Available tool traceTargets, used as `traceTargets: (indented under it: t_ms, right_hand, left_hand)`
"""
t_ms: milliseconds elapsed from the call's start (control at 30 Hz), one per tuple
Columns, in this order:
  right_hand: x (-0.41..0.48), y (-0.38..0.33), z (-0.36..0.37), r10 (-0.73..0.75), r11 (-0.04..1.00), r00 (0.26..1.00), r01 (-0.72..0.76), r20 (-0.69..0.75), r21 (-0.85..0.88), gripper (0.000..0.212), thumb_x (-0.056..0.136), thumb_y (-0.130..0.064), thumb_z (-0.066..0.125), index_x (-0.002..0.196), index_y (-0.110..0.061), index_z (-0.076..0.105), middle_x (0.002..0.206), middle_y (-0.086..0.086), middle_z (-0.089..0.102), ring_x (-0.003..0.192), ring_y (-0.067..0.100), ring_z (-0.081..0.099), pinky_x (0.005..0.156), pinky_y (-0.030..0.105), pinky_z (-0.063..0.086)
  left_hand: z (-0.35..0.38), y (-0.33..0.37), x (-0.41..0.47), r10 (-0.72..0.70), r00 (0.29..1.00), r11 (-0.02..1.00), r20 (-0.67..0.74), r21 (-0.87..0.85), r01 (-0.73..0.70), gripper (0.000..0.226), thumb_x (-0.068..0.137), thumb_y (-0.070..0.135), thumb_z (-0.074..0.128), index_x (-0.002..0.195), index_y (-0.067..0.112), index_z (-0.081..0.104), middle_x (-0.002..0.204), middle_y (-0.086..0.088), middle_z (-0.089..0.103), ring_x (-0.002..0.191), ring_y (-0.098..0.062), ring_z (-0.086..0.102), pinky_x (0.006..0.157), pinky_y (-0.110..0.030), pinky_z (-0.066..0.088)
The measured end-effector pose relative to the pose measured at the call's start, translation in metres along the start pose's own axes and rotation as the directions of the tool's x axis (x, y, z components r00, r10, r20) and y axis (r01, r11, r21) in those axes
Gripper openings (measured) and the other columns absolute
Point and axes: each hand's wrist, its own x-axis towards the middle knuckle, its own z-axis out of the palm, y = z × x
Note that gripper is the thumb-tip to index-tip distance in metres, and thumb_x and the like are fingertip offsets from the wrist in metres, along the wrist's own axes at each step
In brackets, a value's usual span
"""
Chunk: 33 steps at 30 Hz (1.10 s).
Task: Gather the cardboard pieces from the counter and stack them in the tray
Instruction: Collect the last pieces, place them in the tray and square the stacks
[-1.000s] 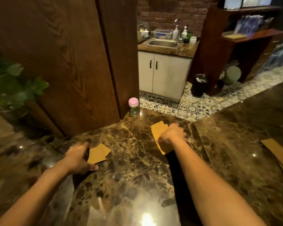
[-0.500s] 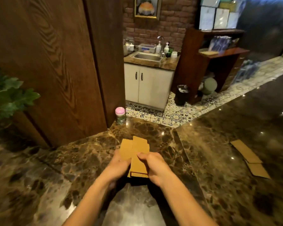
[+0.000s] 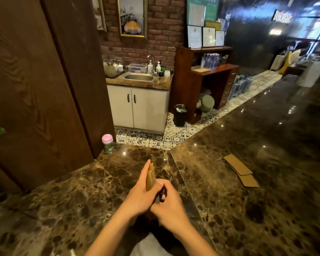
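Left hand [image 3: 137,196] clamps the cardboard stack [image 3: 151,177] on edge, fingers flat alongside; right hand [image 3: 169,206] curls, seemingly pinching its near end to square it.

Small stack of tan corrugated cardboard pieces [image 3: 151,179] up on edge, thin side facing up, pinched between left hand [image 3: 139,196] and right hand [image 3: 166,206] over the dark brown marbled stone counter [image 3: 229,209]. Off to the right, lying flat: long tan cardboard strip [image 3: 237,164], with squarer tan cardboard piece [image 3: 248,180] right against its near end.
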Motion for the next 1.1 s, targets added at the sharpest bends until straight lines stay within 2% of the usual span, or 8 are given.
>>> traceTargets:
  t_ms: [167, 300, 400, 633, 733, 900, 1000, 1100]
  right_hand:
    - [-0.025, -0.003, -0.046, -0.169, 0.95, 0.938, 0.237, 0.304, -0.202, 0.089, 0.049, -0.055, 0.097, 0.123, -0.046, 0.049, 0.137, -0.024, 0.051, 0.126, -0.007, 0.051, 0.099, 0.007, 0.042]
    - [-0.029, -0.006, -0.051, -0.227, 0.937, 0.955, 0.268, 0.193, -0.223, 0.099, 0.045, -0.067, 0.094, 0.125, -0.069, 0.035, 0.155, -0.027, 0.032, 0.14, -0.007, 0.037, 0.114, 0.026, 0.04]
    - [-0.036, -0.009, -0.054, -0.201, 0.95, 0.943, 0.254, 0.266, -0.183, 0.132, 0.049, -0.062, 0.096, 0.154, -0.05, 0.017, 0.159, -0.018, 0.034, 0.146, -0.001, 0.036, 0.117, 0.031, 0.04]
    - [-0.049, -0.017, -0.067, -0.307, 0.895, 0.899, 0.385, 0.313, -0.225, 0.105, 0.058, -0.05, 0.095, 0.144, -0.041, 0.036, 0.156, -0.037, 0.018, 0.141, -0.018, 0.028, 0.111, 0.007, 0.031]
    - [-0.051, -0.019, -0.072, -0.355, 0.885, 0.902, 0.409, 0.244, -0.223, 0.07, 0.055, -0.048, 0.095, 0.107, -0.028, 0.053, 0.156, -0.03, 0.025, 0.142, -0.01, 0.033, 0.104, 0.013, 0.044]
    - [-0.048, -0.035, -0.081, -0.373, 0.777, 0.884, 0.463, 0.282, -0.427, 0.077, 0.051, -0.062, 0.092, 0.111, -0.036, 0.05, 0.156, -0.025, 0.021, 0.148, -0.004, 0.015, 0.119, 0.024, 0.029]
    - [-0.062, -0.045, -0.084, -0.333, 0.895, 0.927, 0.369, 0.175, -0.25, 0.081, 0.054, -0.058, 0.091, 0.123, -0.046, 0.051, 0.16, -0.028, 0.025, 0.142, -0.009, 0.033, 0.106, 0.006, 0.035]
    - [-0.078, -0.048, -0.08, -0.178, 0.972, 0.983, 0.17, 0.035, 0.162, 0.081, 0.065, -0.034, 0.096, 0.133, -0.044, 0.054, 0.136, -0.008, 0.065, 0.116, 0.008, 0.068, 0.092, 0.028, 0.059]
  left_hand:
    - [-0.014, 0.024, -0.025, -0.112, 0.992, 0.958, 0.061, -0.257, 0.124, 0.051, 0.076, 0.046, 0.076, 0.121, 0.036, 0.054, 0.107, -0.017, 0.071, 0.092, -0.028, 0.073, 0.089, -0.051, 0.057]
    - [-0.002, 0.039, -0.041, -0.12, 0.958, 0.929, 0.261, -0.311, 0.201, 0.045, 0.081, 0.039, 0.075, 0.122, 0.046, 0.057, 0.106, -0.015, 0.075, 0.091, -0.04, 0.072, 0.076, -0.046, 0.06]
    - [0.002, 0.052, -0.047, -0.133, 0.941, 0.893, 0.311, -0.373, 0.25, 0.039, 0.086, 0.035, 0.071, 0.123, 0.037, 0.057, 0.096, -0.02, 0.07, 0.07, -0.036, 0.066, 0.057, -0.04, 0.058]
    - [0.007, 0.05, -0.056, -0.172, 0.925, 0.839, 0.338, -0.441, 0.318, 0.049, 0.081, 0.036, 0.075, 0.12, 0.056, 0.053, 0.107, -0.024, 0.071, 0.08, -0.043, 0.068, 0.067, -0.05, 0.06]
    - [0.01, 0.049, -0.065, -0.165, 0.921, 0.729, 0.353, -0.586, 0.355, 0.044, 0.081, 0.03, 0.073, 0.124, 0.031, 0.064, 0.111, -0.026, 0.071, 0.089, -0.041, 0.069, 0.07, -0.047, 0.061]
    - [0.029, 0.042, -0.083, -0.185, 0.953, 0.674, 0.24, -0.674, 0.301, 0.029, 0.087, 0.025, 0.064, 0.109, 0.007, 0.074, 0.1, -0.022, 0.075, 0.078, -0.028, 0.073, 0.062, -0.034, 0.061]
    - [0.035, 0.045, -0.096, -0.198, 0.971, 0.584, 0.133, -0.78, 0.225, 0.034, 0.086, 0.018, 0.063, 0.115, 0.002, 0.067, 0.1, -0.029, 0.072, 0.072, -0.035, 0.071, 0.066, -0.042, 0.061]
    - [0.038, 0.052, -0.11, -0.221, 0.973, 0.522, 0.063, -0.835, 0.173, 0.04, 0.075, 0.014, 0.069, 0.114, 0.005, 0.066, 0.104, -0.03, 0.072, 0.085, -0.039, 0.072, 0.075, -0.049, 0.058]
